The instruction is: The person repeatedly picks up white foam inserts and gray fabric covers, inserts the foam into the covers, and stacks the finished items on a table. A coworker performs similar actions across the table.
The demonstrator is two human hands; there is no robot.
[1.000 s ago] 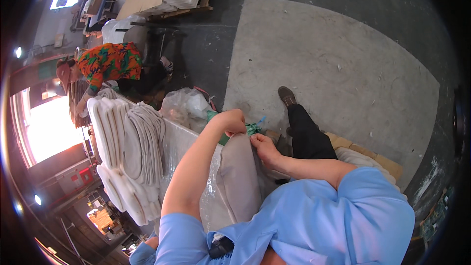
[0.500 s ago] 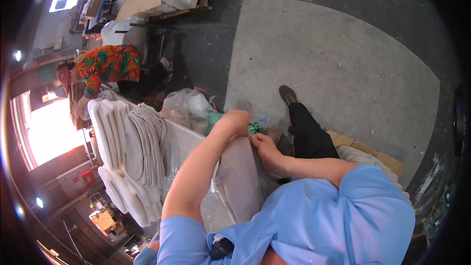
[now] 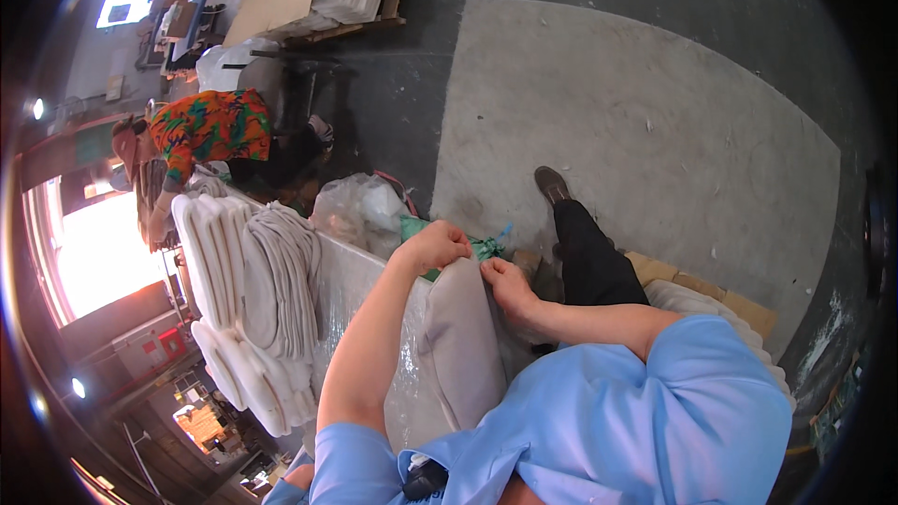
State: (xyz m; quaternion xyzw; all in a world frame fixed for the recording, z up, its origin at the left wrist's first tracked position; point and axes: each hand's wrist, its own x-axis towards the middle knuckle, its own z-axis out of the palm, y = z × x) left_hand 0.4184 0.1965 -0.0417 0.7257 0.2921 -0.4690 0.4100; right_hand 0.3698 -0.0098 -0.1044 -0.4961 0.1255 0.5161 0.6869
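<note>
A grey fabric-covered cushion (image 3: 460, 346) lies lengthwise in front of me on a plastic-wrapped table (image 3: 355, 304). My left hand (image 3: 438, 246) is bent at its far end, with the fingers pinched together at the cushion's edge. On the other side of that end, my right hand (image 3: 508, 282) closes thumb and fingers at the corner. The fingertips of the two hands are a small gap apart. What exactly they pinch is too small to make out.
Stacked white foam pads (image 3: 210, 243) and folded grey covers (image 3: 282, 271) sit to the left. Clear plastic bags (image 3: 360, 210) and a green bag (image 3: 486, 248) lie beyond the hands. A co-worker in a patterned shirt (image 3: 215, 126) bends over at far left. A loaded pallet (image 3: 351, 0) stands behind.
My left hand has drawn back and turned, so its fingers now show at the cushion's end. My right hand has stayed almost in place.
</note>
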